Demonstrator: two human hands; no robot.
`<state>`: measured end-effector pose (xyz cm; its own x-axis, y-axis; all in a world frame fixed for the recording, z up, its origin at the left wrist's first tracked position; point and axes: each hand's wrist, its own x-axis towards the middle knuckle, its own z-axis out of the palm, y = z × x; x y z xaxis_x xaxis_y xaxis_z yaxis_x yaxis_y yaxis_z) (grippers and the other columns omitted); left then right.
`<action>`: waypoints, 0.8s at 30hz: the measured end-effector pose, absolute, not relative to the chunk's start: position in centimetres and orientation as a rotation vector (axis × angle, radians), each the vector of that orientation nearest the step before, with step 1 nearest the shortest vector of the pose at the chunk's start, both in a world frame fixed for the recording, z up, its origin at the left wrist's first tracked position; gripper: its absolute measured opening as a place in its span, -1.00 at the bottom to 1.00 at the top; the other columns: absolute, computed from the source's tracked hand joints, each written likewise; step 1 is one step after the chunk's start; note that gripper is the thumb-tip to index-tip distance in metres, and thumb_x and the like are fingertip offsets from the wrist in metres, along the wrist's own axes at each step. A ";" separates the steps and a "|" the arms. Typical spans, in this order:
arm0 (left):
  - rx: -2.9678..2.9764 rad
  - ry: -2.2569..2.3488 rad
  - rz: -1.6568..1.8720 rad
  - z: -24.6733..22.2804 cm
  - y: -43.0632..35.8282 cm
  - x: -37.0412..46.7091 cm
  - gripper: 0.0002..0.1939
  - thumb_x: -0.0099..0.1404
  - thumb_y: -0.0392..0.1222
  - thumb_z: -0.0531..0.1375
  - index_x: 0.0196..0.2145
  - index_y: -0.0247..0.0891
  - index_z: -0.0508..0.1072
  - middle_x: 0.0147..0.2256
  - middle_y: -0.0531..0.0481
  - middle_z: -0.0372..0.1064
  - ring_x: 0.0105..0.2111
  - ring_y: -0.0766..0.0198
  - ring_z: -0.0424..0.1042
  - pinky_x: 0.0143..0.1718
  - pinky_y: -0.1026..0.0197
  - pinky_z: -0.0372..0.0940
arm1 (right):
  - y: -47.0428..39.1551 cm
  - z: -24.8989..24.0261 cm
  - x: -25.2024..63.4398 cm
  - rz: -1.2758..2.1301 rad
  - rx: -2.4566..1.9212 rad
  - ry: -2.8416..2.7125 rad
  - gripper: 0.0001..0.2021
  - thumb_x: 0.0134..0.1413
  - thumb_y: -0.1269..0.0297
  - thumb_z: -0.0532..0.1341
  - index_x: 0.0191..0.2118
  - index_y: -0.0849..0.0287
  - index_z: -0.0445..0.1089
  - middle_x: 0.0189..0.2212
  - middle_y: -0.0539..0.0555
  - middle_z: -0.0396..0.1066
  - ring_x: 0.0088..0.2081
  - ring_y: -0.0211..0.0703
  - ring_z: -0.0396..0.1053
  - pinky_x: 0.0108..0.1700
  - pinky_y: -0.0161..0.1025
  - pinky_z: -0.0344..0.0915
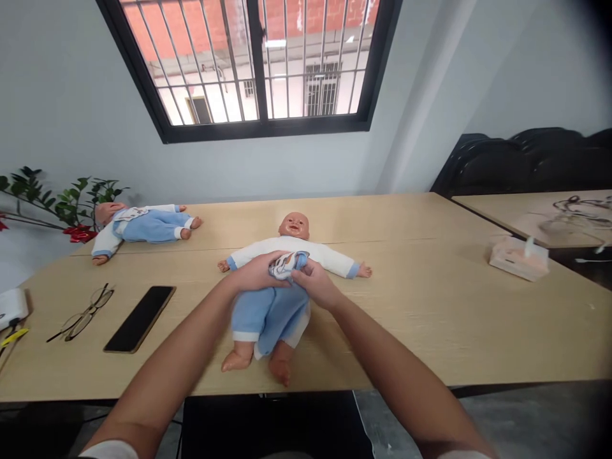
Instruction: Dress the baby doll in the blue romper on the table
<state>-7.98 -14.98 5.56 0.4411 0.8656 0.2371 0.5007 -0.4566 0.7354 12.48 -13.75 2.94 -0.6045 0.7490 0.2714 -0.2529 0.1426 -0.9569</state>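
A baby doll (293, 224) lies on its back on the table, arms spread wide, feet towards me. It wears a white long-sleeved top (329, 256) with blue cuffs and light blue trousers (253, 312). Over its belly, a bunched white bib (282, 268) with dark print and blue edging is between my hands. My left hand (258, 273) is closed around the bib's left side, its fingers partly hidden by the cloth. My right hand (315, 282) pinches the bib's right edge between thumb and fingers.
Another doll (153, 224) in similar clothes lies at the back left, beside a potted plant (76, 204). Glasses (86, 315) and a phone (140, 319) lie on the left. A tissue box (519, 258) stands on the right; cables (581, 207) lie on a second table.
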 end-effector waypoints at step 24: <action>1.464 1.060 1.065 0.7 -16.8 -8.7 -0.34 0.16 0.29 0.35 0.01 -0.30 0.56 -0.02 -0.18 0.58 0.02 -0.09 0.50 0.11 -0.03 0.35 | -12.2 3.4 15.2 2.132 -0.552 -1.671 -0.44 -0.08 0.05 0.53 0.04 0.11 0.48 -0.06 0.06 0.54 -0.11 -0.16 0.47 -0.06 -0.27 0.39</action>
